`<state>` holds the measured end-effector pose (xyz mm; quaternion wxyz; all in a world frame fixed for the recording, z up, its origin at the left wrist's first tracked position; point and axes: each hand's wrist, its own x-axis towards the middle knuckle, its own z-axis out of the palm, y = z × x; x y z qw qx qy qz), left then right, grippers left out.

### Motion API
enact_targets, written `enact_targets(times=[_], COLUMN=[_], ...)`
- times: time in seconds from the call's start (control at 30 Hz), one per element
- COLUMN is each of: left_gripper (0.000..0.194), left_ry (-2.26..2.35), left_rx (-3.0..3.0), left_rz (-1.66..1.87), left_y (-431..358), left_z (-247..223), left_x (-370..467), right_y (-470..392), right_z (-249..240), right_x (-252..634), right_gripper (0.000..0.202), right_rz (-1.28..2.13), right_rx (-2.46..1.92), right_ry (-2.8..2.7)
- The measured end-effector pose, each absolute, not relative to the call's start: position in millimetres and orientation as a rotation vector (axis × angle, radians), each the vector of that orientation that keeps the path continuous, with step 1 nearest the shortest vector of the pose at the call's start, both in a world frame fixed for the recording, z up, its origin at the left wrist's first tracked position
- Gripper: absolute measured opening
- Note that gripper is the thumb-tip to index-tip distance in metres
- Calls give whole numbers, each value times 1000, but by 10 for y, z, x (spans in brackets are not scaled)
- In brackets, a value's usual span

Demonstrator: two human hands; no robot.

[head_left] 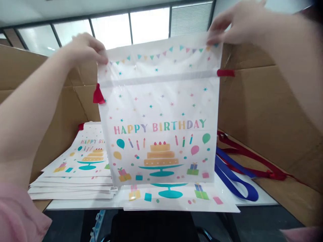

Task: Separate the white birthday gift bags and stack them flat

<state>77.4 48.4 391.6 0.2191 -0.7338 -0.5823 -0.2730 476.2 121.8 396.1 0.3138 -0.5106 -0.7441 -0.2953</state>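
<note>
A white drawstring gift bag (161, 107), printed with HAPPY BIRTHDAY, a cake, balloons and stars, hangs upright in front of me. My left hand (87, 48) pinches its upper left corner. The upper right corner is gripped by my right hand (234, 23), somewhat blurred. Short red ribbon ends (225, 73) poke out at both sides of the bag's channel. Beneath its lower edge lies another printed bag (176, 198) on the table. To the left rests a stack of similar bags (83, 161).
Red ribbon (242, 154) and blue ribbon (237, 183) lie loosely on the right of the white table (83, 204). Tall cardboard walls (272, 101) stand on both sides. A dark chair (153, 227) is below the table's edge, and windows (148, 25) are behind.
</note>
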Motion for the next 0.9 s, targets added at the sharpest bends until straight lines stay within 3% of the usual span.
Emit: enact_targets(times=[0.17,0.37,0.63,0.9], left_gripper=[27,18,18,16], left_ry=[-1828,-1903,-1942,-1920], left_rx=[-2094,-2351,-2446,-2444], left_rz=[-495,-262,-174,-258], left_y=[1258,2051,2636,2935], left_z=[3448,2380,1115,627], left_x=[809,798,839,843], right_y=[1910,2663,3347,3649], right_z=[3443,2324,1064,689], right_x=[4788,4790,4859,4853], right_gripper=[34,11,11,13], right_rz=[-577,-300,21,94], right_rx=[-1581,-1696,-1724,-1793], right_ry=[-2073,-2257,-2379,-2366])
